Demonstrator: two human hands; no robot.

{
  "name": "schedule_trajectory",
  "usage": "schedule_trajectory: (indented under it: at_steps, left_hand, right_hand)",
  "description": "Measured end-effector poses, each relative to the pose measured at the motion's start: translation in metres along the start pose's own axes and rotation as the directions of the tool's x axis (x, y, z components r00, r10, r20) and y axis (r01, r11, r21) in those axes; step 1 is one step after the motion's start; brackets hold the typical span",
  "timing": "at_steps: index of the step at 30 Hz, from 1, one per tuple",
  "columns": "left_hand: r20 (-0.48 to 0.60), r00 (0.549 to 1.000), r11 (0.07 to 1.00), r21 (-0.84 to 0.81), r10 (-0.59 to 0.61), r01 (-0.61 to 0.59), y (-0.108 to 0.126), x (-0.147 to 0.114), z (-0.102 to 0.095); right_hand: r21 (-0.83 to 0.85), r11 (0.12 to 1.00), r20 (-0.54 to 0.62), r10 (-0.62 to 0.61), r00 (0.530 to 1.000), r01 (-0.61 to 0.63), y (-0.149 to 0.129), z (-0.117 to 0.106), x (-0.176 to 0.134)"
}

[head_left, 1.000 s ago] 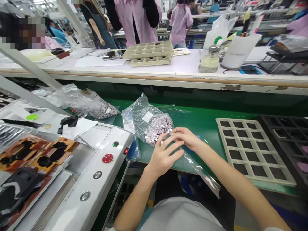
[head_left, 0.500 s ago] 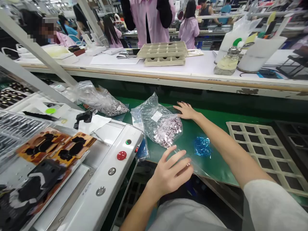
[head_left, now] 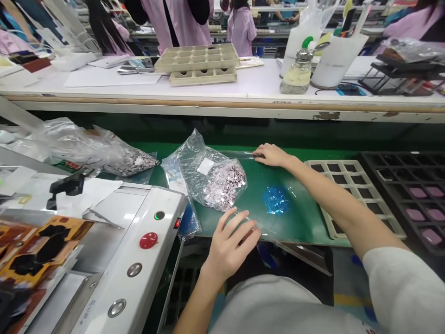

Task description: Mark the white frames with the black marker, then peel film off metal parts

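Clear plastic bag (head_left: 190,157) of little silvery bits (head_left: 228,185) is sitting on the green bench (head_left: 306,220) left of some blue scraps (head_left: 276,200), with the left hand (head_left: 231,248) half-curled in front and the right hand (head_left: 273,155) over one end of a clear strip (head_left: 239,155) farther back, can't tell if either's gripping anything.

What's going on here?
A person's right hand is at the end of a clear plastic strip toward the back of the green bench. The left hand, half-curled, is near a clear plastic bag of small shiny pieces; whether it holds anything is unclear. A blue pile lies to the bag's right.
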State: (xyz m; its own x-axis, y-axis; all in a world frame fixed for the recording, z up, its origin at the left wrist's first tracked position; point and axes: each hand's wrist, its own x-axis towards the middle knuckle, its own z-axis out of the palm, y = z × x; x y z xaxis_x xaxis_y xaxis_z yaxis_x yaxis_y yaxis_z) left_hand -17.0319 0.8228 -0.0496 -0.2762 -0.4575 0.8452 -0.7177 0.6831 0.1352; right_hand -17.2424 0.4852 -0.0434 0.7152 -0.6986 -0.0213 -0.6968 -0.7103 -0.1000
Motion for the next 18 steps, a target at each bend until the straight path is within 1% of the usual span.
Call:
schedule_trajectory:
  at_steps: [4,6,9,13,15,18]
  left_hand:
    - [0.029,1.000,1.000,-0.005,0.007,-0.006,-0.002,0.006,0.002]
    - [0.040,0.999,1.000,0.001,0.007,-0.007,-0.004,0.009,0.002]
    - [0.066,0.998,1.000,0.016,0.006,-0.007,-0.011,0.015,-0.001]
    - [0.082,0.997,1.000,0.018,-0.006,0.005,-0.025,0.025,-0.008]
    - [0.089,0.996,0.999,0.025,-0.023,0.021,-0.033,0.034,-0.011]
    - [0.095,0.995,0.998,0.047,-0.041,0.036,-0.047,0.050,-0.011]
  right_hand:
    - [0.130,0.989,0.023,0.063,0.998,-0.065,-0.004,-0.012,0.002]
    - [0.187,0.975,0.029,0.119,0.992,-0.123,-0.005,-0.012,0.007]
    - [0.221,0.954,0.050,0.196,0.979,-0.202,-0.006,-0.011,0.018]
    - [0.232,0.923,0.175,0.270,0.947,-0.306,-0.006,-0.013,0.028]
    - [0.233,0.917,0.205,0.280,0.938,-0.325,-0.007,-0.016,0.028]
    - [0.262,0.910,0.182,0.279,0.943,-0.320,-0.008,-0.020,0.016]
